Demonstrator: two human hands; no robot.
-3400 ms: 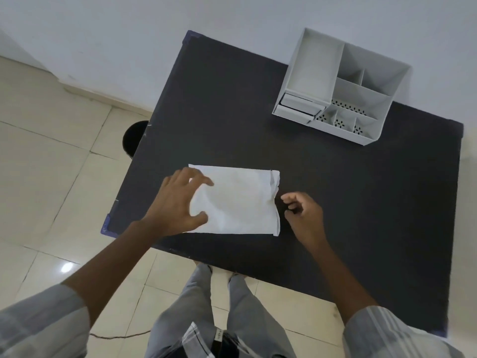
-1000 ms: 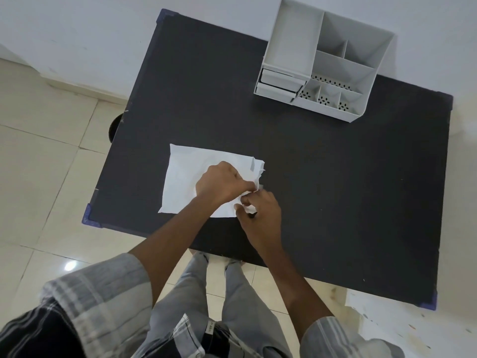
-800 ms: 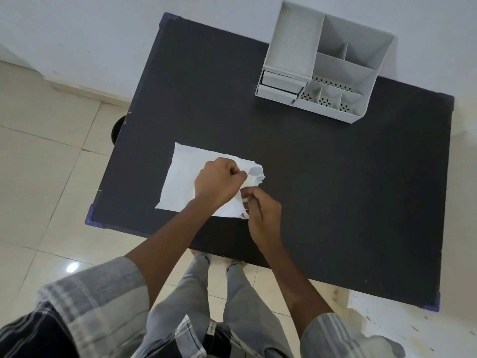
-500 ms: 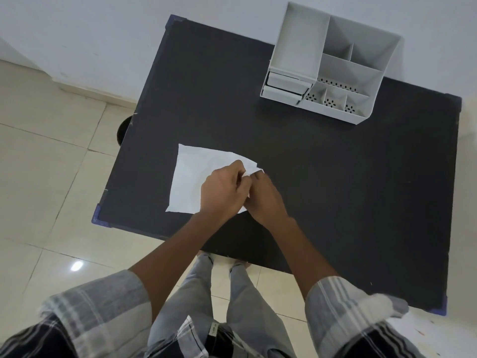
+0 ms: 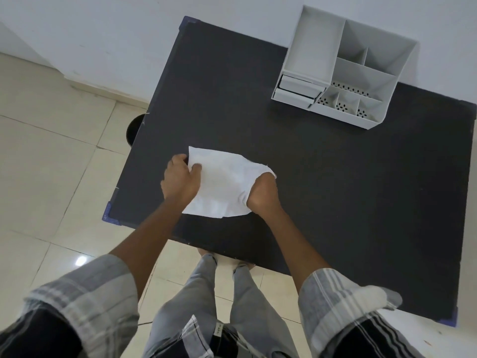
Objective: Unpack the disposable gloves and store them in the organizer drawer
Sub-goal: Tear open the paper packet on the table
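A white paper packet of gloves [image 5: 222, 184] lies on the dark table [image 5: 322, 171] near its front left part. My left hand [image 5: 180, 180] grips the packet's left end, thumb on top. My right hand [image 5: 263, 193] is pushed into the packet's open right end, so its fingers are hidden inside and I cannot see what they hold. No gloves show. The grey organizer [image 5: 343, 65] stands at the back right, with its two small drawers [image 5: 296, 90] at the front left corner, slightly pulled out.
A round black object [image 5: 134, 129] sits on the tiled floor beside the table's left edge. The wall runs just behind the organizer. My legs stand at the table's front edge.
Both hands were pinching the packet's right end half a second ago. Now the left hand has shifted to the left end and the right hand has gone inside the opened end.
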